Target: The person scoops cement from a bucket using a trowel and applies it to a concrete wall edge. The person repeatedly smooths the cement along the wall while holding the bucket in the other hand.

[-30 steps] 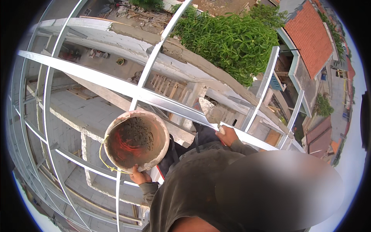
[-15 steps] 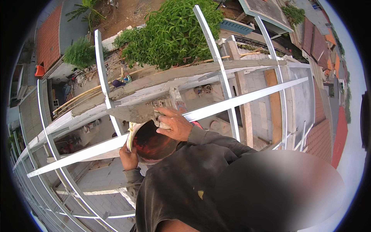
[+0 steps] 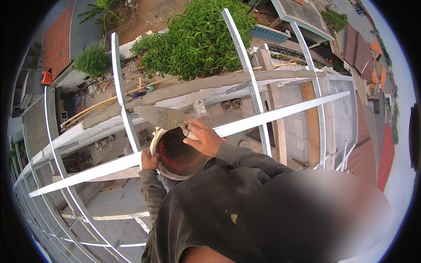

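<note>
My right hand (image 3: 204,137) is closed round the mortar-caked handle of a trowel (image 3: 161,116). Grey wet mortar covers its blade, which points left above the far rim of a bucket (image 3: 196,168). The bucket's inside looks dark and reddish, smeared with mortar. At its left rim my left hand (image 3: 150,161) grips the edge, fingers partly hidden, beside a pale yellow strip on the rim. Just beyond the blade runs a mortar-topped wall (image 3: 188,91), with a silver metal upright (image 3: 121,96) standing near the tip.
A long silver metal bar (image 3: 280,113) crosses from left to right, passing behind the bucket. Several more silver members (image 3: 250,81) stand across the wall, with open drops between them. A leafy tree (image 3: 197,41) grows beyond. Below left lies a grey block wall (image 3: 103,206).
The trowel has moved away from me and slightly right, nearer the wall top. The bucket and my left hand have shifted a little right, my left hand also farther out.
</note>
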Tool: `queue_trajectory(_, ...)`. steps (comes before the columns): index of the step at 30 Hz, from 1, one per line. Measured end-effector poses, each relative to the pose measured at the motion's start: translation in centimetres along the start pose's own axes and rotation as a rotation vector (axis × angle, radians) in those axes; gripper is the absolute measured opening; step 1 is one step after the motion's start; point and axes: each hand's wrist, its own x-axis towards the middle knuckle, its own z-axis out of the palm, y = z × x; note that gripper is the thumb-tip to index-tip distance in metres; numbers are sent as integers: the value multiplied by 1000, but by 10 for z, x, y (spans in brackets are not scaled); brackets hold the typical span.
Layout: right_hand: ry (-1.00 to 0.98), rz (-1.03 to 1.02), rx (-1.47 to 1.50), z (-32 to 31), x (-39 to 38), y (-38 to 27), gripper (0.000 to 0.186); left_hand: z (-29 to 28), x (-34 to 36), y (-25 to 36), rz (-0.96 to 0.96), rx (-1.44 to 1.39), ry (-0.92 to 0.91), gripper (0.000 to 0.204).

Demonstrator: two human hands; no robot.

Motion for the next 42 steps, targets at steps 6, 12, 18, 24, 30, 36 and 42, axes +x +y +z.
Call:
queue_trajectory(6,82,338,27,24,3,47,59,-14,-46,-58,-221,-168,159,38)
queue_trajectory(12,585,767,-59,-13,17,253,77,-13,-80,-88,-474,-331,325,21)
queue_trajectory(18,767,1070,8,-43,13,494,70,2,-99,-105,-615,-419,416,25)
queue_trajectory(24,435,875,-312,80,64,396,57,-7,-101,-88,-689,-483,424,29)
queue_trajectory(30,255,946,-432,29,65,372,56,5,-89,-78,-755,-444,555,32)
queue_trajectory(36,563,1093,-543,-76,17,477,57,-7,-101,-101,-753,-512,378,39)
queue_trajectory(42,453,959,-109,56,55,415,62,-10,-105,-116,-749,-451,403,39)
